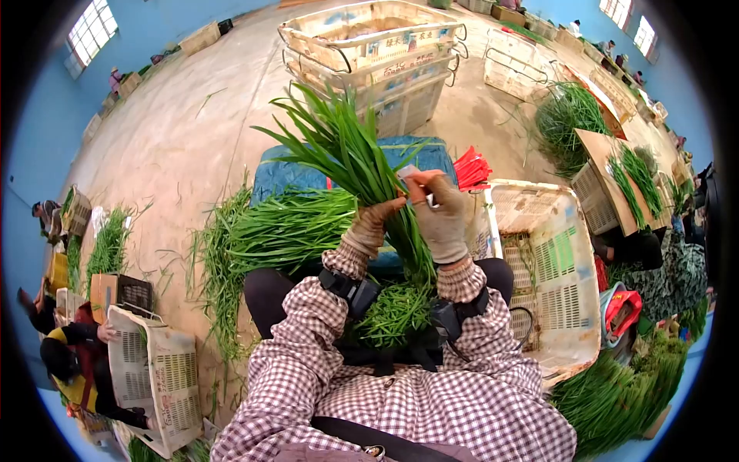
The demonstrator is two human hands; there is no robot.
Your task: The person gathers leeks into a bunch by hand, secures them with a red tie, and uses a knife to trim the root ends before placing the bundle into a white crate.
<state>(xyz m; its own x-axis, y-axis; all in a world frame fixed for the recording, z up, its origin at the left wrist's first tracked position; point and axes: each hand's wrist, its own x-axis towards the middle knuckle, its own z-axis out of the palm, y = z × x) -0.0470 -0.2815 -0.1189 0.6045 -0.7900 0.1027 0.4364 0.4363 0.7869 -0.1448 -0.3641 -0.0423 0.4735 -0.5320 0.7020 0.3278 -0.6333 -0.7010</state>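
A bunch of long green leaves point(350, 142) is held upright and slightly tilted before me. My left hand point(371, 225), in a worn glove, is closed around the bunch from its left side. My right hand point(440, 214), also gloved, pinches a small whitish piece at the bunch's right side; what it is I cannot make out. More leaves point(296, 231) lie on a blue covered surface point(289, 173) at the left. Cut green pieces point(392, 314) are heaped in my lap. A bundle of red strips point(471, 169) lies at the right of the blue surface.
Stacked crates point(408, 77) stand ahead. An open crate point(550, 339) is at my right, near leaf piles point(616, 393) and a bucket point(616, 308). At the left, a person point(77, 366) is beside another crate point(173, 377). Loose leaves point(219, 269) litter the floor.
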